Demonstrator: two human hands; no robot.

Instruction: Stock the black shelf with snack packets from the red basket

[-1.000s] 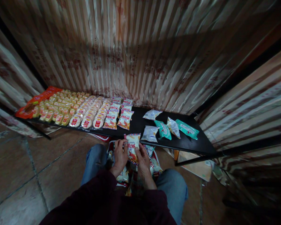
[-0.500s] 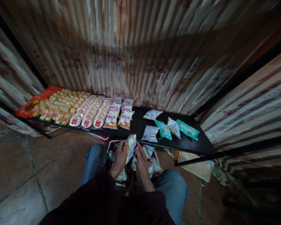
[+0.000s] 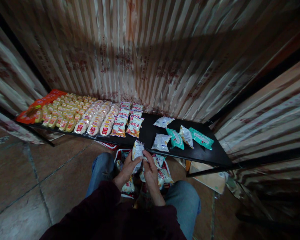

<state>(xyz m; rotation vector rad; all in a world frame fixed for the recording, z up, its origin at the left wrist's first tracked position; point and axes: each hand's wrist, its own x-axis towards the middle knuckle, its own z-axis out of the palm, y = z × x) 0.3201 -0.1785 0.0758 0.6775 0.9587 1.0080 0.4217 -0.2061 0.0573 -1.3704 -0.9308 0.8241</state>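
Above the basket, my left hand [image 3: 128,169] grips the lower left side of a small white-and-yellow snack packet [image 3: 137,150], its thumb across the front. The packet stands upright with a printed text side towards me. My right hand [image 3: 151,170] has its curled fingers at the packet's right edge; the exact contact is partly hidden. Below my hands, between my knees, a red-and-white basket [image 3: 118,154] holds several similar snack packets [image 3: 162,175].
A low black shelf [image 3: 146,130] crosses in front of me. On its left lie an orange bag [image 3: 37,108], rows of yellow packs [image 3: 65,111], round cakes [image 3: 93,121] and striped snack packets [image 3: 134,126]. Loose white packets [image 3: 161,142] and teal packets [image 3: 202,138] lie on its right.
The snack packet has been turned in my hands, so its text side now faces me. It has moved slightly left, and my right fingers have shifted up along its edge.
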